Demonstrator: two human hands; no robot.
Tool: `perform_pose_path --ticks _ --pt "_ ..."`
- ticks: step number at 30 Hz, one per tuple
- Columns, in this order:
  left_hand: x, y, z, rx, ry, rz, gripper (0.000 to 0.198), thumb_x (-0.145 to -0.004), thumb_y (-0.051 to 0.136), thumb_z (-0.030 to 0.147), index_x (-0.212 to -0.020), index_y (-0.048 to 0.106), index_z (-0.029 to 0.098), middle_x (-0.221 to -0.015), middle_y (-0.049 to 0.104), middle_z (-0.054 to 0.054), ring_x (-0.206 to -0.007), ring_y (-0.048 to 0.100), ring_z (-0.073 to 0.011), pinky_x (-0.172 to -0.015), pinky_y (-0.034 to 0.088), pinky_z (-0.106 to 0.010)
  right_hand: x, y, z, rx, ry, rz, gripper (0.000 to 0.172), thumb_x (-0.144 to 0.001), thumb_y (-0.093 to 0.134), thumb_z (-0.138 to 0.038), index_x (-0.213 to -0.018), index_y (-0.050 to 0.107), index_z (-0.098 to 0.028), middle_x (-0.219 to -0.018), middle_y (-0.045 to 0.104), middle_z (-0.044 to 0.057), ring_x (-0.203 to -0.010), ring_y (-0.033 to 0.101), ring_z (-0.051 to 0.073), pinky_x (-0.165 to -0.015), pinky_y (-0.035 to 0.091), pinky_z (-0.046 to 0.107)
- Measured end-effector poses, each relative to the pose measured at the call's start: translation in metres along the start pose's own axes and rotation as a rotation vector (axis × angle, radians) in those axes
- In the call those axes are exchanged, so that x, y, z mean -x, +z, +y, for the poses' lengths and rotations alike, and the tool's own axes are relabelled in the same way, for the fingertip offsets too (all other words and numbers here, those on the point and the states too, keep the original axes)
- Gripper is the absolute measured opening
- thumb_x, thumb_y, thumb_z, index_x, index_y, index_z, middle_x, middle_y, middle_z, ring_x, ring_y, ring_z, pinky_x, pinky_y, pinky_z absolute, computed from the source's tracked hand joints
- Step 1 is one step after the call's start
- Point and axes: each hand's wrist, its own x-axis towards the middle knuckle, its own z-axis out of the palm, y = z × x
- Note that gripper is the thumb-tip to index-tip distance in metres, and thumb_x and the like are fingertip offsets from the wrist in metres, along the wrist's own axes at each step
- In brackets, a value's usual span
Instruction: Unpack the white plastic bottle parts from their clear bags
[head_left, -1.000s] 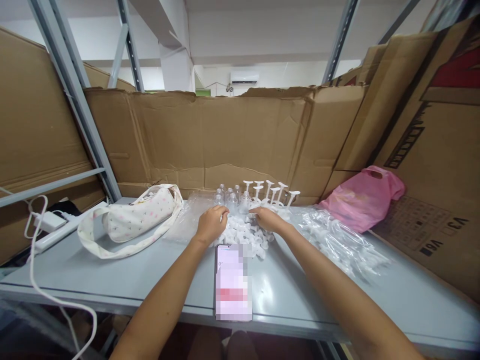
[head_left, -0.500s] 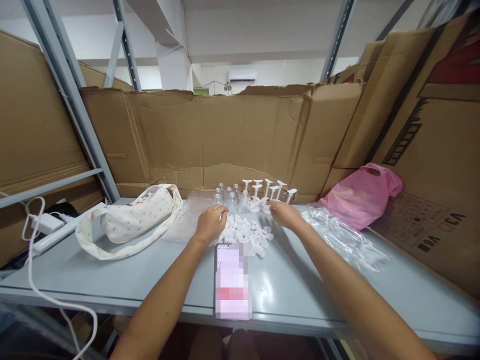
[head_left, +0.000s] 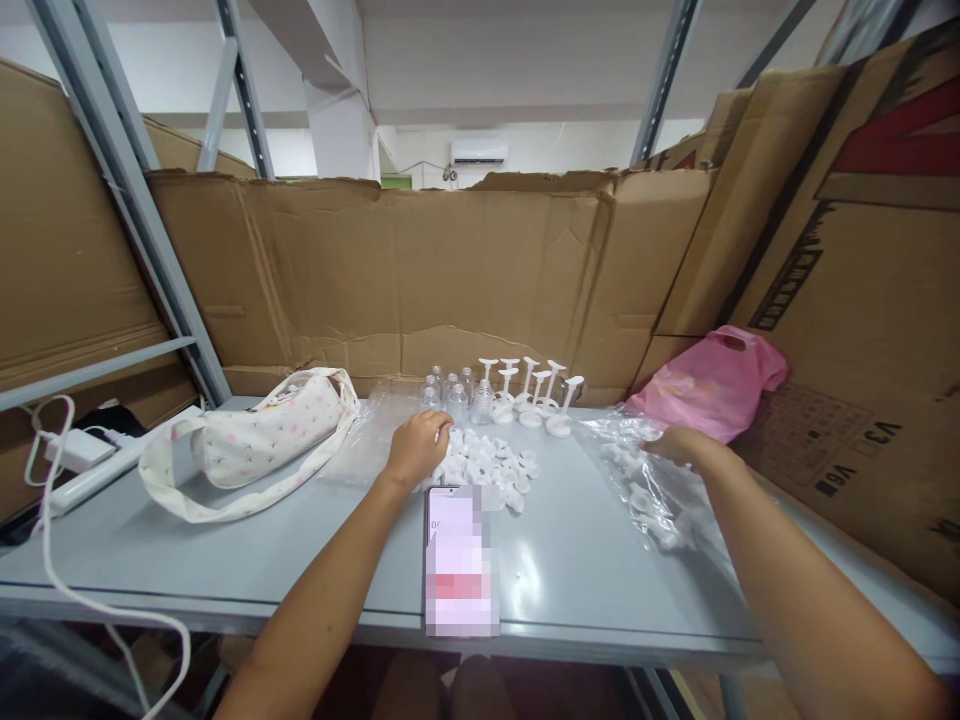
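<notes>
My left hand (head_left: 420,447) is at the left edge of a pile of small white plastic pieces (head_left: 487,465). Its fingers are curled together, and whatever they may hold is hidden. My right hand (head_left: 682,446) reaches over a clear plastic bag (head_left: 649,495) with white parts inside, its fingers stretched toward the bag's upper part. Behind the pile, small clear bottles (head_left: 456,402) stand in a cluster. To their right are several upright white T-topped pieces on round bases (head_left: 559,425).
A phone (head_left: 461,565) lies at the table's front edge. On the left are a white patterned cloth bag (head_left: 266,440), a flat clear plastic sheet (head_left: 360,450) and a power strip with a white cable (head_left: 112,480). A pink bag (head_left: 712,385) rests against cardboard (head_left: 847,370) at right.
My right hand has moved right, from beside the white T-topped pieces to the clear plastic bag. My left hand stays by the pile. The whole view has shifted slightly.
</notes>
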Motion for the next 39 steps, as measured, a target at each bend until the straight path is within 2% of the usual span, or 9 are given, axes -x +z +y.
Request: perform_pose_path --ticks 3,7,11,14,18,21,30,34,39 --pt "0.0 0.0 0.0 0.001 0.003 0.005 0.023 -0.086 0.04 0.022 -0.091 0.062 0.023 -0.094 0.067 0.0 -0.081 0.06 -0.0165 -0.072 0.043 -0.029 0.011 -0.006 -0.004 -0.019 0.171 -0.155 0.035 -0.058 0.075 -0.028 -0.044 0.045 -0.017 -0.046 0.054 0.009 -0.049 0.056 0.022 -0.044 0.04 0.032" --pt "0.0 0.0 0.0 0.006 0.009 0.011 0.022 -0.085 0.042 0.021 -0.091 0.063 0.023 -0.093 0.067 -0.001 -0.08 0.06 -0.0167 -0.073 0.044 -0.029 0.03 -0.022 -0.016 -0.199 0.207 -0.236 0.02 -0.067 0.066 -0.012 -0.059 0.048 -0.017 -0.056 0.059 0.004 -0.049 0.057 0.013 -0.05 0.046 0.024" --pt "0.0 -0.004 0.006 0.097 0.13 0.042 0.021 -0.086 0.044 0.024 -0.09 0.064 0.022 -0.092 0.068 -0.003 -0.086 0.059 -0.0182 -0.081 0.043 -0.032 0.048 -0.044 -0.04 -0.396 0.096 -0.171 0.014 -0.076 0.057 -0.013 -0.068 0.048 -0.019 -0.062 0.06 0.001 -0.05 0.057 0.009 -0.055 0.049 0.021" --pt "0.005 -0.006 0.021 0.322 0.267 -0.069 0.021 -0.086 0.047 0.029 -0.091 0.066 0.021 -0.094 0.069 -0.003 -0.091 0.059 -0.0171 -0.087 0.043 -0.031 0.062 -0.047 -0.064 -0.469 -0.089 -0.135 0.013 -0.075 0.06 -0.017 -0.072 0.047 -0.019 -0.064 0.063 0.002 -0.053 0.06 0.011 -0.052 0.049 0.022" --pt "0.016 -0.007 0.046 0.641 0.3 -0.34 0.026 -0.085 0.049 0.032 -0.102 0.067 0.022 -0.106 0.068 -0.003 -0.099 0.06 -0.0155 -0.088 0.044 -0.027 0.081 -0.022 -0.097 -0.337 -0.342 -0.212 0.025 -0.07 0.067 -0.035 -0.072 0.048 -0.019 -0.059 0.061 0.001 -0.049 0.06 0.013 -0.046 0.047 0.023" --pt "0.022 -0.005 0.056 0.756 0.249 -0.442 0.034 -0.086 0.049 0.034 -0.115 0.061 0.024 -0.108 0.068 -0.004 -0.099 0.061 -0.016 -0.089 0.044 -0.028 0.095 0.009 -0.113 -0.298 -0.421 -0.259 0.035 -0.066 0.068 -0.047 -0.072 0.046 -0.02 -0.055 0.06 0.0 -0.049 0.061 0.015 -0.043 0.046 0.024" --pt "0.01 0.005 0.035 0.888 -0.08 -0.17 0.054 -0.089 0.042 0.031 -0.14 0.031 0.02 -0.106 0.067 -0.009 -0.089 0.064 -0.0159 -0.081 0.049 -0.031 0.113 0.059 -0.117 -0.264 -0.534 -0.417 0.031 -0.072 0.061 -0.049 -0.075 0.047 -0.021 -0.056 0.06 -0.002 -0.051 0.061 0.015 -0.045 0.046 0.024" --pt "0.015 -0.004 0.042 0.764 0.064 -0.073 0.042 -0.088 0.045 0.033 -0.129 0.049 0.023 -0.115 0.064 -0.007 -0.1 0.061 -0.0169 -0.093 0.044 -0.032 0.117 0.064 -0.111 -0.176 -0.549 -0.37 0.026 -0.08 0.051 -0.047 -0.076 0.048 -0.022 -0.059 0.062 -0.002 -0.049 0.059 0.014 -0.049 0.043 0.025" --pt "0.028 -0.005 0.066 0.69 0.309 -0.402 0.039 -0.087 0.046 0.039 -0.122 0.056 0.024 -0.129 0.055 -0.006 -0.122 0.048 -0.0211 -0.103 0.038 -0.035 0.124 0.069 -0.111 -0.002 -0.599 -0.225 0.026 -0.084 0.044 -0.043 -0.07 0.05 -0.022 -0.064 0.064 0.0 -0.058 0.06 0.016 -0.053 0.039 0.025"
